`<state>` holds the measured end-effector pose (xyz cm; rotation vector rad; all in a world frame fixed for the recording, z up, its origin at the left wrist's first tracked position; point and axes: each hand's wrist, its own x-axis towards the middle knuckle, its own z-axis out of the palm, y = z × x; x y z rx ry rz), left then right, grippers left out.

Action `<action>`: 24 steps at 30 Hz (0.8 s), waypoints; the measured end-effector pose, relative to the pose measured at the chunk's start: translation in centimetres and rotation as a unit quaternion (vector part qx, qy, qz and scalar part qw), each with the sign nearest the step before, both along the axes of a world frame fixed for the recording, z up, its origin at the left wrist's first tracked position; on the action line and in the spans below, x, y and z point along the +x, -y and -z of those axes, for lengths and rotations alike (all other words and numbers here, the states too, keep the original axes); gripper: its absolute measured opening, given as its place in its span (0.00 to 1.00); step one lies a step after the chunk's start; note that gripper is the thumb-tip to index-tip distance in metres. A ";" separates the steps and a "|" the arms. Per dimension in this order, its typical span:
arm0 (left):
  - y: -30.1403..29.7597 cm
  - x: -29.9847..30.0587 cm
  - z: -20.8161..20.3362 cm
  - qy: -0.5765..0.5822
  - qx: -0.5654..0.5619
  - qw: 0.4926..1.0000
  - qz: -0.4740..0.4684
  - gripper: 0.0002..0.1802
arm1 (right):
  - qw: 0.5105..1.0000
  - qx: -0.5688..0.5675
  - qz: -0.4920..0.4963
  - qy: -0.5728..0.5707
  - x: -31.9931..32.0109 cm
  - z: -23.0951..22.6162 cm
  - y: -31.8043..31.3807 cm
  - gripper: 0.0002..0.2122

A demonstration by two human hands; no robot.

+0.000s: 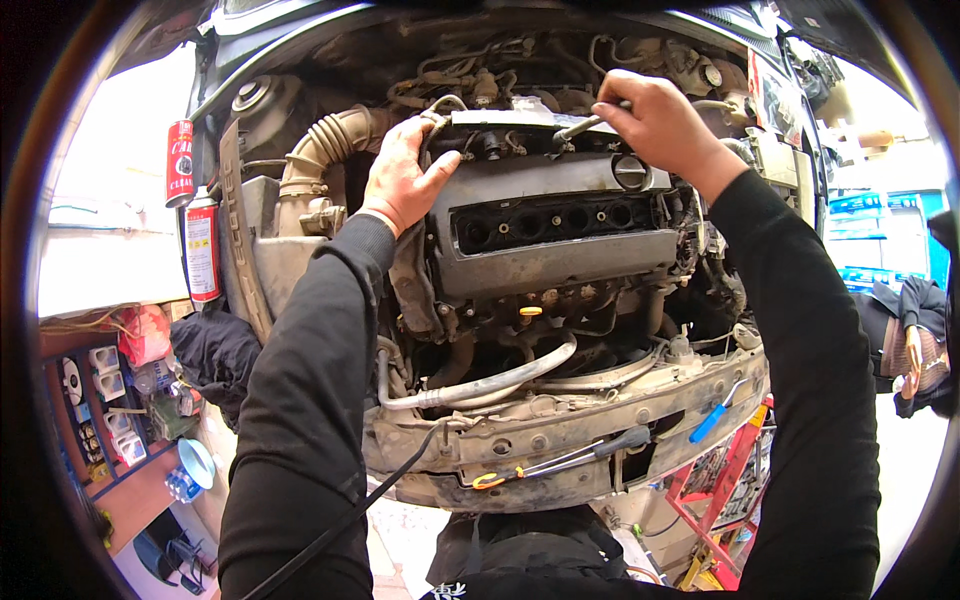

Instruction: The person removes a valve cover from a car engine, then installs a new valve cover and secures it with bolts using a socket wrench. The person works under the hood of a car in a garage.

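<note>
An engine with a dark valve cover (560, 258) fills the open bay of a car. My left hand (403, 178) lies on the engine's far left corner, thumb spread from the fingers, beside a cable; its fingertips are partly hidden. At the far edge of the cover, my right hand (655, 125) is closed round the handle of a ratchet wrench (578, 129). The wrench's head is down by the rail along the back of the engine. Near it sits the round oil filler cap (631, 172). Several dark round wells show in the cover's central recess.
A ribbed intake hose (335, 135) curves at the left. Two spray cans (202, 245) stand by the left fender. Pliers (510, 474), a long dark-handled tool (600, 448) and a blue-handled screwdriver (710, 423) lie on the front crossmember. A red tool cart (725, 490) stands at lower right.
</note>
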<state>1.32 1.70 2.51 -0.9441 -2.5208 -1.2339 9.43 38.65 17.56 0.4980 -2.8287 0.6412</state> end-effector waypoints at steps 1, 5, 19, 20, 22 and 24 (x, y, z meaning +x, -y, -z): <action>0.0 0.1 -0.1 0.006 -0.008 1.000 -0.003 0.37 | 1.000 -0.017 0.011 0.005 0.5 -0.4 -0.8 0.10; 0.0 0.1 -0.2 0.016 -0.006 1.000 -0.002 0.38 | 0.998 0.010 0.066 0.019 3.2 -1.6 -4.8 0.10; 0.2 -0.2 0.2 -0.019 -0.042 0.999 0.019 0.39 | 0.977 0.089 0.192 0.030 3.4 5.3 -9.6 0.09; 0.2 -0.2 0.1 -0.018 -0.047 0.999 0.017 0.39 | 0.975 0.093 0.199 0.025 3.2 5.7 -9.5 0.09; 0.2 -0.2 0.1 -0.014 -0.058 0.998 0.010 0.39 | 0.971 0.093 0.219 0.023 3.0 6.2 -9.3 0.08; 0.2 -0.2 0.1 -0.016 -0.044 0.999 0.018 0.39 | 0.975 0.081 0.205 0.021 3.1 6.4 -9.2 0.08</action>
